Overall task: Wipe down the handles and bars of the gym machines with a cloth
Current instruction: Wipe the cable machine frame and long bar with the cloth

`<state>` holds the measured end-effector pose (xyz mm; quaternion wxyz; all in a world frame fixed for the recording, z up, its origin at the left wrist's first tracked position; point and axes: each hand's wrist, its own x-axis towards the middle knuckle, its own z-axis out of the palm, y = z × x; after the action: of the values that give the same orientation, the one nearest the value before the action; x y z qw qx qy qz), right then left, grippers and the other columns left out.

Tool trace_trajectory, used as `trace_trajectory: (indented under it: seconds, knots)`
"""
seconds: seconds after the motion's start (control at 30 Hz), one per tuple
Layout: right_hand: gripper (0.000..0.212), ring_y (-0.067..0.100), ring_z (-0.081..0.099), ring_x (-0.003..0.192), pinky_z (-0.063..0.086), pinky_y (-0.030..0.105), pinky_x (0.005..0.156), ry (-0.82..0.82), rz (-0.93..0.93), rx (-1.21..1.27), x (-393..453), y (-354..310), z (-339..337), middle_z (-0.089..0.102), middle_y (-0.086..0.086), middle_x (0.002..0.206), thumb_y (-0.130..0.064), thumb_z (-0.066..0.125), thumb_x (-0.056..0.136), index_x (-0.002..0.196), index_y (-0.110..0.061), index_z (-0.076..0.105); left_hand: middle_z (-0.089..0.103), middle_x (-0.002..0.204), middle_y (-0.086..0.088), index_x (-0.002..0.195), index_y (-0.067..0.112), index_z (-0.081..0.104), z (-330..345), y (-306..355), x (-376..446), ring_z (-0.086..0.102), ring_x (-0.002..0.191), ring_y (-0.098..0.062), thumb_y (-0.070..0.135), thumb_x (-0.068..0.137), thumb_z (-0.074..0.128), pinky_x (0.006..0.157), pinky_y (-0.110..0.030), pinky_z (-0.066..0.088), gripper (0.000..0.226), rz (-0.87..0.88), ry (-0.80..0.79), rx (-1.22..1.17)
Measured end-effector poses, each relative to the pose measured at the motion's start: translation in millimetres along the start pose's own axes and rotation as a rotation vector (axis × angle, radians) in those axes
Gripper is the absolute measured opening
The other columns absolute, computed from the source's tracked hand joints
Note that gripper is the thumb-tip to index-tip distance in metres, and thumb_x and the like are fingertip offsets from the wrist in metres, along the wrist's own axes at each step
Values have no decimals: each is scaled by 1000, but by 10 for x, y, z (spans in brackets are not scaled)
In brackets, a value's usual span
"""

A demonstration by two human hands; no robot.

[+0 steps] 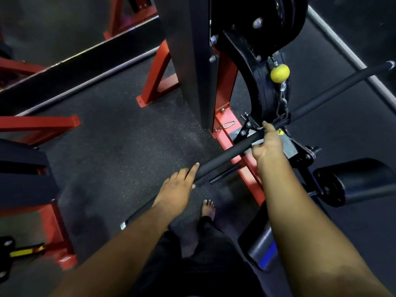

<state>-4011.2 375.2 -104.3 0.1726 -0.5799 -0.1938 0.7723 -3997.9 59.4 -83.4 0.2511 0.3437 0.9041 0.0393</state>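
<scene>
A: Down at centre, the long black lat bar (222, 156) hangs by its chain (283, 103). Left hand (177, 189) grasping the near grip!
B: Right hand (267, 144) clutches it by the clip. Cloth? Can't tell.

A long bar (225, 156) runs from lower left to upper right. A ball (279, 73) hangs above it. A pad (353, 181) sits at the right.
</scene>
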Motion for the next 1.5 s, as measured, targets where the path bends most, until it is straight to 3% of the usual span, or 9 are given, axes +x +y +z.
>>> trace_trajectory:
  seconds: [0.13, 0.33, 0.53, 0.8, 0.93, 1.1, 1.2, 1.33, 1.5]
  knots:
    - [28, 22, 61, 73, 49, 41, 90, -149, 78, -158, -71, 31, -128, 63, 3, 91, -29, 76, 73, 95, -17, 64, 39, 142, -1, 163, 28, -9, 14, -1, -9, 47, 123, -22, 32, 110, 37, 104, -41, 45, 70, 1, 3, 6]
    - [18, 30, 73, 69, 62, 44, 68, -61, 93, -203, 24, -126, -22, 72, 10, 86, -28, 67, 88, 97, -13, 67, 39, 142, -2, 163, 26, -9, 0, 3, -28, 48, 122, -23, 30, 111, 36, 103, -41, 45, 69, 5, -5, 12]
    - [30, 29, 67, 93, 58, 39, 87, -133, 14, -84, -101, 14, -181, 67, 11, 107, -39, 63, 95, 103, -10, 68, 38, 144, -2, 162, 26, -10, -1, -14, -27, 47, 124, -23, 31, 111, 36, 105, -42, 45, 69, 13, -16, 5]
    - [77, 25, 72, 86, 61, 39, 69, -3, 48, -86, -165, 130, 34, 74, 6, 98, -84, 30, 91, 103, -17, 67, 39, 141, -2, 162, 28, -10, -20, -6, -7, 47, 122, -22, 31, 111, 36, 104, -42, 46, 69, 8, -21, 2]
    - [91, 30, 62, 123, 42, 62, 108, -110, 120, -214, -288, 361, -133, 65, 4, 134, -92, 28, 83, 132, -23, 61, 40, 141, -2, 161, 27, -12, 24, -36, -16, 48, 122, -22, 31, 111, 39, 102, -41, 47, 72, 24, -5, 17]
    - [86, 26, 73, 102, 62, 42, 78, -59, 17, 21, -154, 119, -8, 73, 6, 119, -86, 41, 87, 125, -14, 68, 41, 139, -2, 161, 28, -11, 33, -34, -5, 49, 121, -21, 29, 110, 42, 101, -40, 47, 74, 37, 6, 18]
    - [76, 19, 73, 87, 62, 45, 86, -28, -15, -11, -186, 340, 24, 76, 4, 103, -84, 39, 89, 106, -18, 70, 40, 141, -2, 162, 27, -12, -3, -30, -3, 48, 121, -21, 31, 111, 38, 102, -40, 46, 71, 34, -4, 15]
    - [81, 22, 69, 111, 56, 43, 99, -99, 59, -92, -424, 686, -116, 72, 4, 123, -86, 53, 71, 117, -21, 67, 38, 145, -2, 163, 25, -9, -30, -26, -45, 46, 125, -22, 30, 111, 37, 104, -40, 44, 70, 33, -1, 15]
    - [82, 23, 74, 101, 57, 45, 99, 40, -56, 32, -140, 263, -74, 76, 5, 109, -84, 68, 65, 110, -16, 72, 39, 144, -2, 164, 24, -5, -72, -7, -37, 46, 126, -22, 29, 111, 38, 105, -41, 44, 68, 33, 14, 3]
